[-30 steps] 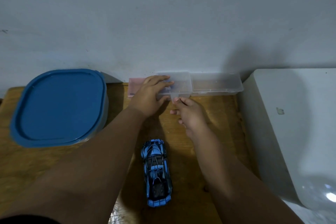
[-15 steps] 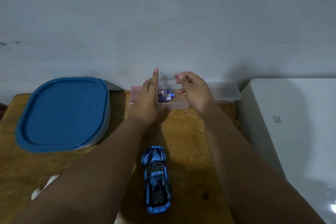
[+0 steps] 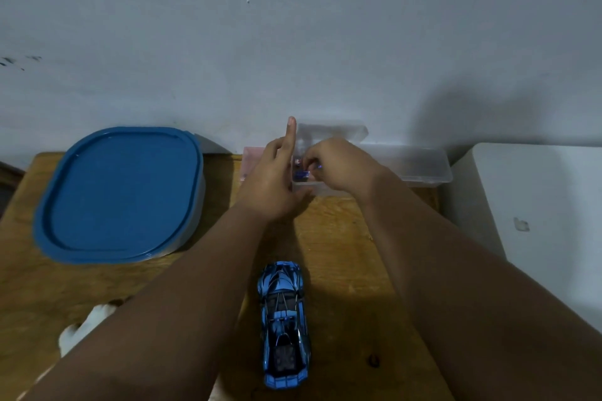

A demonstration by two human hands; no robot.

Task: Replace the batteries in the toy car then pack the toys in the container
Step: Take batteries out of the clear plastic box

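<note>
Batteries [image 3: 301, 172] now exposed: the clear box [image 3: 423, 169] lid [image 3: 332, 130], shut a second ago, stands raised. My right hand [image 3: 338, 166] pinches them inside the compartment. My left hand [image 3: 270, 185] braces the box, index finger straight. Toy car [image 3: 283, 322] lies untouched nearer me.

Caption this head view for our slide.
Right hand reaches small batteries in clear plastic compartment box; left hand braces it; blue toy car nearby.
</note>
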